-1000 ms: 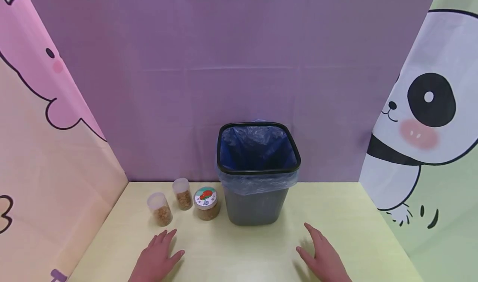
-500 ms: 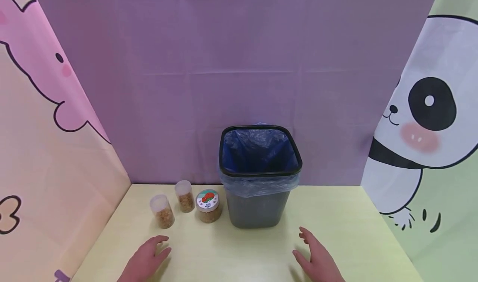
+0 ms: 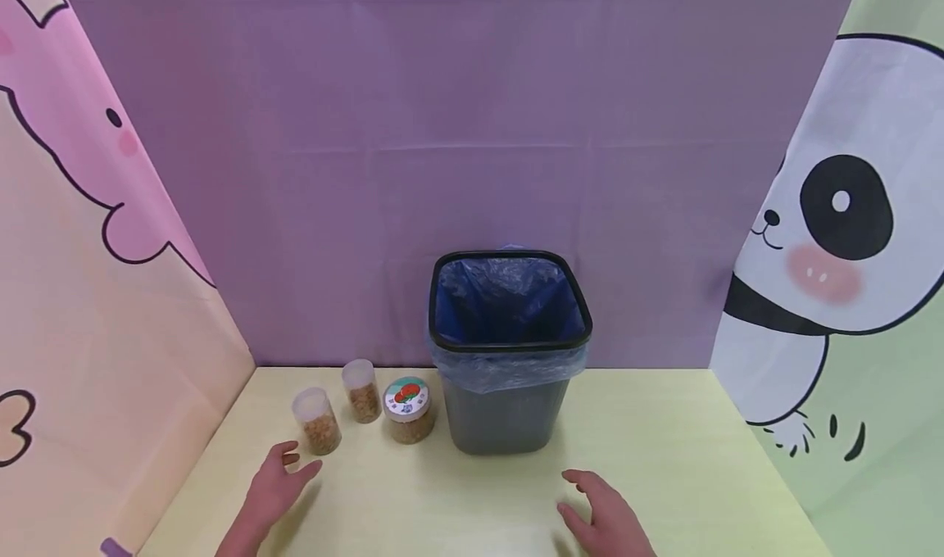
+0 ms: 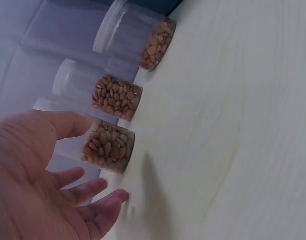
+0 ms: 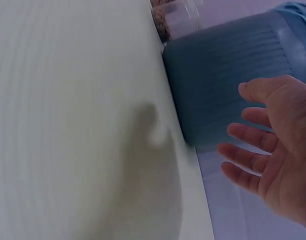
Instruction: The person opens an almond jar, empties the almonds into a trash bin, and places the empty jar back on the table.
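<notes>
My left hand (image 3: 273, 485) is just in front of the leftmost clear jar (image 3: 317, 423), its fingers loosely bent and apart from it. In the left wrist view, the thumb overlaps this jar, which is part filled with small brown kernels (image 4: 109, 149). Behind it to the right stands a second, similar jar (image 3: 362, 393). A wider jar (image 3: 409, 414) with a tomato picture on its lid is next to the bin. Nothing is in my right hand (image 3: 603, 514), which hovers over the table front right of the bin with relaxed fingers.
A grey bin (image 3: 507, 418) with a black rim and a blue bag lining stands at the back middle of the pale table (image 3: 664, 434). A purple cloth (image 3: 472, 131) hangs behind it. Printed cloths with a panda (image 3: 826, 295) and a pink figure (image 3: 66, 131) flank the table.
My left hand has shifted left and then forward to the leftmost jar, its fingers bending more. The right hand has drawn back and to the left. Jars and bin stay in place.
</notes>
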{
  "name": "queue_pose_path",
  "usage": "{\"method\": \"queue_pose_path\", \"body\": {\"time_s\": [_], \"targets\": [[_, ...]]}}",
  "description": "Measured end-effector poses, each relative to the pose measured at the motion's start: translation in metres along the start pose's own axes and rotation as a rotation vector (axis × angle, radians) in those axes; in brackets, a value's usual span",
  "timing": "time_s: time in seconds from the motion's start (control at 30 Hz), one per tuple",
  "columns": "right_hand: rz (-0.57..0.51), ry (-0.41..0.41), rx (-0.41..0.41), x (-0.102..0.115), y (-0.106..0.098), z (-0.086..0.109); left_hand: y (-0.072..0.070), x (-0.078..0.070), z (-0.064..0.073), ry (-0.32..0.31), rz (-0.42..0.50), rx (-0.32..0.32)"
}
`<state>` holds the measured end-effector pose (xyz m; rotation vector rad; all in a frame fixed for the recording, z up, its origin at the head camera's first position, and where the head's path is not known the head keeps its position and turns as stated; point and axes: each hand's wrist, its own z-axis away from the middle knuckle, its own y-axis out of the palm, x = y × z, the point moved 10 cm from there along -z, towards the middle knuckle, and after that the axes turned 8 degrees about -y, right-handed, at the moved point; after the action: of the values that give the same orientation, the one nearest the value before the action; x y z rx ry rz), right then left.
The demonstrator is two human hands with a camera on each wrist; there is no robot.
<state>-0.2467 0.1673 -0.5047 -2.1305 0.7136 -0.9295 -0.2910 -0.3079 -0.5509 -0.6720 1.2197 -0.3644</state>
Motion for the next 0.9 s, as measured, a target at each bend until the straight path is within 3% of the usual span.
{"method": "queue_pose_path", "body": {"time_s": [0.2, 0.4, 0.6, 0.77, 0.9], "targets": [[-0.097, -0.078, 0.029, 0.019, 0.016, -0.017, -0.002, -0.001, -0.012, -0.025, 0.068, -0.038], [-0.289, -0.091, 0.146, 0.040, 0.041, -0.029, -0.005, -0.006, -0.020, -0.013, 0.092, -0.127], [-0.491, -0.001, 0.249, 0.050, 0.068, -0.033, -0.007, -0.004, -0.029, -0.004, 0.151, -0.235], [-0.594, 0.003, 0.264, 0.062, 0.089, -0.031, 0.000, 0.002, -0.037, -0.002, 0.193, -0.256], [-0.723, 0.104, 0.350, 0.064, 0.111, -0.033, 0.001, 0.000, -0.047, -0.016, 0.175, -0.304]]}}
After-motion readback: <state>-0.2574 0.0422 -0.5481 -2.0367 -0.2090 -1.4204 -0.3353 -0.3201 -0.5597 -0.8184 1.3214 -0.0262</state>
